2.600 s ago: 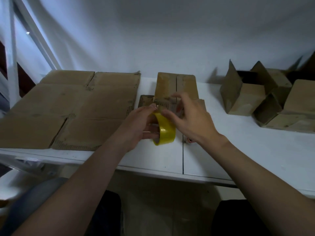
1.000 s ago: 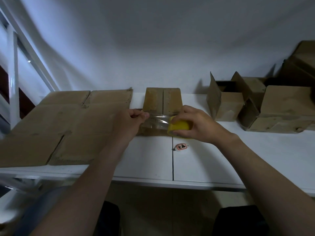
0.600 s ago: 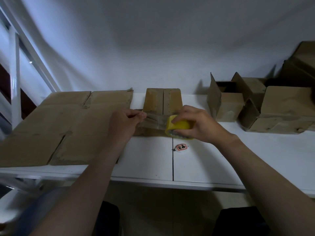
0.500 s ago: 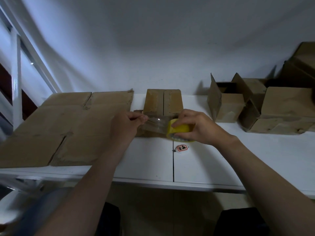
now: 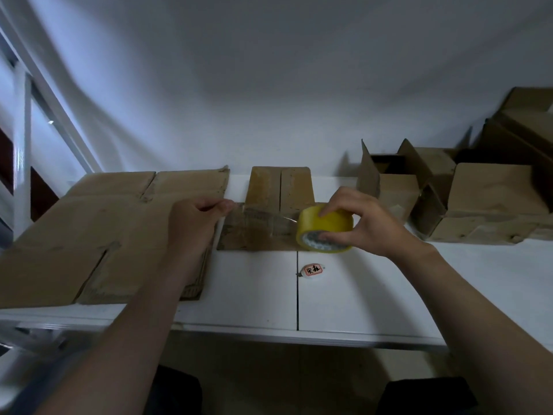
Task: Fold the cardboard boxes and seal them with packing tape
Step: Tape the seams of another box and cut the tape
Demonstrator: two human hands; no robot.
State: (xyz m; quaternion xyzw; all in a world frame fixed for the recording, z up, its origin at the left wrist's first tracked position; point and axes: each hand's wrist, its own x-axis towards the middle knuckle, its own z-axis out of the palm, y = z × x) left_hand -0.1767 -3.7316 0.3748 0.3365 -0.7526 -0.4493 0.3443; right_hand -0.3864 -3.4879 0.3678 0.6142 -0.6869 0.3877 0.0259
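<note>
white table (image 5: pixel 374 295), seamed down the middle. flattened cardboard sheets (image 5: pixel 89 235), brown, creased, covering its left end. open boxes (image 5: pixel 398 193), flaps up, grouped at far right. small cardboard box (image 5: pixel 269 187), brown, centre back of the table, two panels meeting at a middle seam above a printed front face. right hand (image 5: pixel 368 223), fingers and thumb curled round the tape roll (image 5: pixel 324 226), yellow, just right of the box front. left hand (image 5: pixel 191 223), fingertips pinching the end of the tape strip (image 5: pixel 263 215), clear, glossy, stretched across the box front. small white tag (image 5: pixel 311 269), red label, near the roll.
</note>
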